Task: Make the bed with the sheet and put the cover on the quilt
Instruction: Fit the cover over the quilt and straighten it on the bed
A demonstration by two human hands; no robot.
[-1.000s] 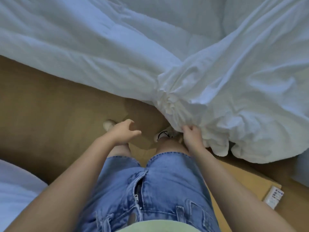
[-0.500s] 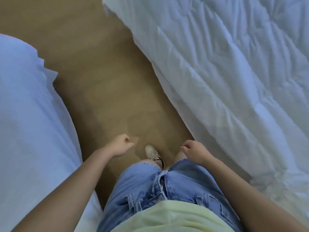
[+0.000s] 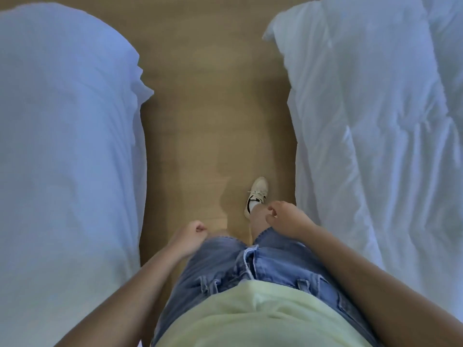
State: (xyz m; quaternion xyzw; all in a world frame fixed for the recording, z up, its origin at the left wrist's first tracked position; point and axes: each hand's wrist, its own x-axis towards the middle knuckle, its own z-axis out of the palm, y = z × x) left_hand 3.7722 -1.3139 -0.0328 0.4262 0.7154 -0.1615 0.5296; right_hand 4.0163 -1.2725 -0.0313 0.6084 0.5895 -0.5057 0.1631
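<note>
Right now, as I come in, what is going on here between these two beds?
A person stands on the wooden floor in the gap between two beds, with one shoe forward. Neither hand holds anything: the left hand is curled into a fist, and the right hand is loosely curled above the thigh. The bed on their left has a smooth sheet. The white quilt on their right lies rumpled, and nobody touches it.
</note>
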